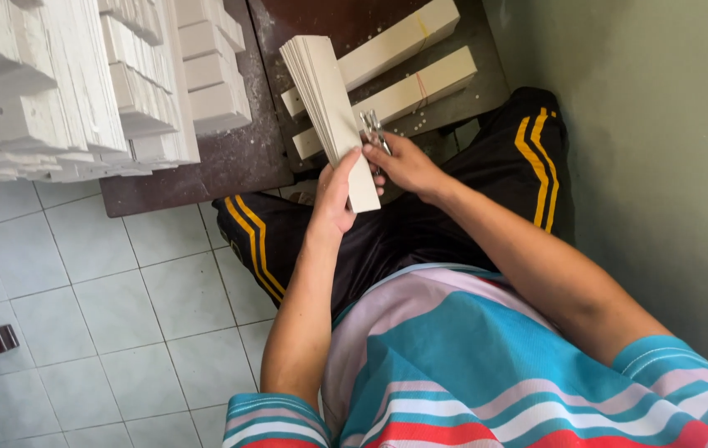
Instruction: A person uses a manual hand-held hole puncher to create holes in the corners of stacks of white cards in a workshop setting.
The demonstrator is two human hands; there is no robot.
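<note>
So the left hand (335, 195) is wrapped around the lower end of a thick stack of cream paper strips (327, 108), fingers closed on it, thumb along the near face. The stack sticks up and away from the hand, tilted a bit to the left, top edges fanned slightly. The right hand (403, 163) sits just beside it on the right, touching the stack's edge, and it's pinching a small metal tool (373, 130), shiny, looks like a clip or pliers kind of thing, can't tell exactly which. The two hands are pretty much together, almost knuckle to knuckle.

Right behind the hands there's a dark worn table (238, 158). On it, just past the right hand, lie two bundles (408, 91) of the same strips, flat, side by side, each with a rubber band around it. Further left of the left hand are big piles (80, 83) of white stacked pieces covering that end of the table.

Below the hands: black trousers with yellow stripes (536, 166), a striped shirt (470, 373), and a pale tiled floor (105, 299) off to the left. Green wall (661, 124) on the right.
</note>
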